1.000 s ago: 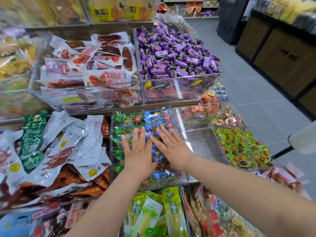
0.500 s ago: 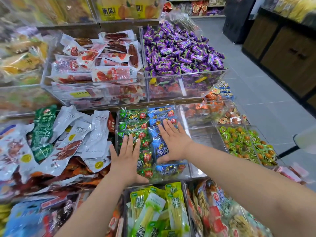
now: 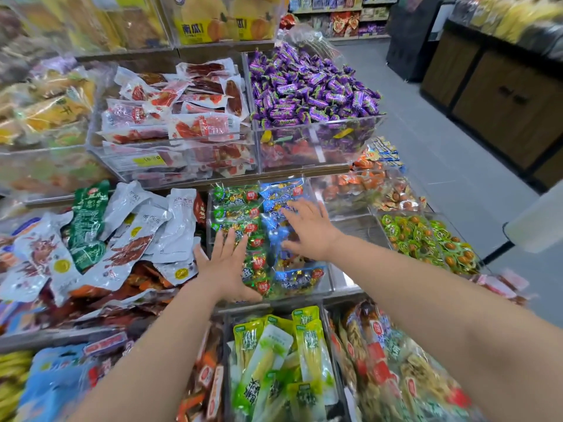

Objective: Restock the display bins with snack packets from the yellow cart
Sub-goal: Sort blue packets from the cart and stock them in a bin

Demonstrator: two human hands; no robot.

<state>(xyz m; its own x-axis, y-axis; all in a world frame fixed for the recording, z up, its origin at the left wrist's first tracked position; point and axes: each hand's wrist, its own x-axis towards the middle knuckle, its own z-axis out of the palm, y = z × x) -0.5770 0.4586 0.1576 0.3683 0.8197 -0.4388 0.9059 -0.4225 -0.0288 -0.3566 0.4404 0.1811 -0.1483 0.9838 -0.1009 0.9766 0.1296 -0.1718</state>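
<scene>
A clear display bin (image 3: 327, 283) in the middle shelf row holds green snack packets (image 3: 236, 208) on its left side and blue snack packets (image 3: 281, 193) on its right. My left hand (image 3: 227, 266) lies flat, fingers straight, on the near green packets at the bin's left edge. My right hand (image 3: 307, 229) rests with spread fingers on the blue packets. Neither hand holds a packet. The yellow cart is out of view.
White and green pouches (image 3: 134, 233) fill the bin to the left. Purple candies (image 3: 307, 89) and red meat packs (image 3: 182, 117) sit on the tier above. Green round snacks (image 3: 426, 239) lie to the right, yellow-green packets (image 3: 283, 354) below. A grey-tiled aisle (image 3: 441, 153) runs along the right.
My left hand slid down and left from the bin's middle to its near left edge. My right hand stayed pressing on the blue packets, which now show more.
</scene>
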